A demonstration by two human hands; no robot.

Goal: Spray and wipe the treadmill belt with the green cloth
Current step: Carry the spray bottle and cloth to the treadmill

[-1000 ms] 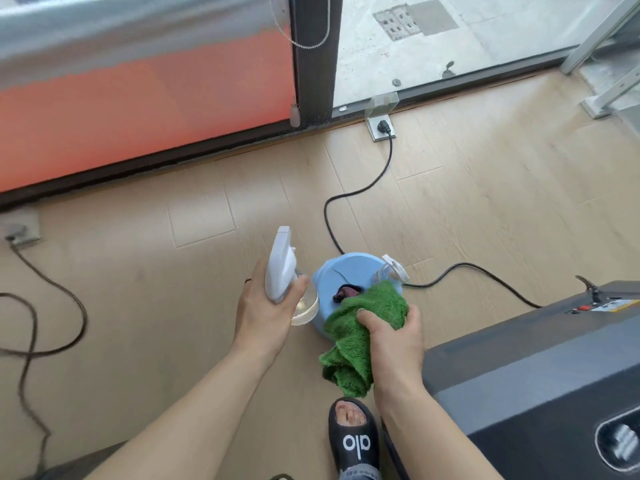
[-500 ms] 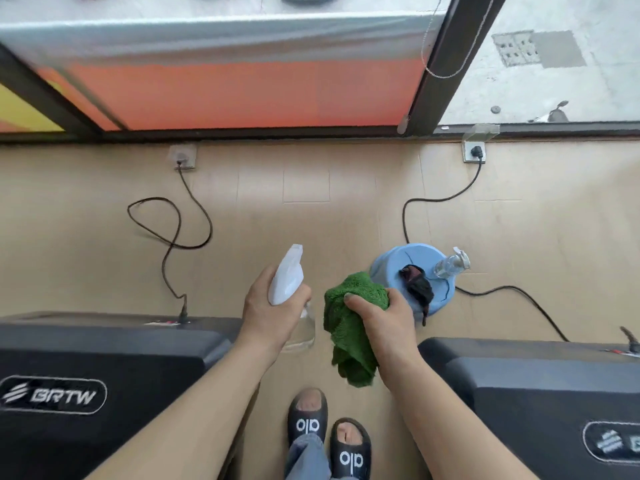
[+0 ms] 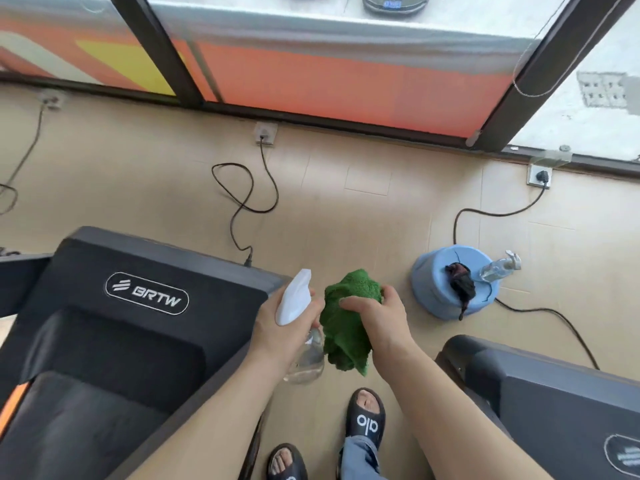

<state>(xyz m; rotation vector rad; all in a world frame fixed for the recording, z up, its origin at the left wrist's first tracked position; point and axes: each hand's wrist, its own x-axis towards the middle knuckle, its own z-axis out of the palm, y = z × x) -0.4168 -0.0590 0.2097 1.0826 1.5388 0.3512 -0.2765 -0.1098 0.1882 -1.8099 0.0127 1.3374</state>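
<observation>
My left hand (image 3: 277, 336) grips a clear spray bottle (image 3: 306, 358) by its white trigger head, nozzle pointing away from me. Beside it, my right hand (image 3: 379, 320) holds a bunched green cloth (image 3: 343, 327) that hangs below the fist. Both hands are in the gap between two black treadmills. The left treadmill (image 3: 145, 299) carries a BRTW logo on its front cover, and its dark belt (image 3: 79, 424) runs toward the lower left. The right treadmill (image 3: 554, 400) shows only its front cover.
A blue upturned bucket (image 3: 438, 285) stands on the floor to the right with a dark rag and a small clear pump bottle (image 3: 498, 268) on it. Power cords (image 3: 242, 202) trail from floor sockets along the window wall. My sandalled feet (image 3: 367, 420) stand between the treadmills.
The view has swung left, bringing the left treadmill fully into sight and pushing the bucket to the right. Both hands keep their hold on the bottle and the cloth.
</observation>
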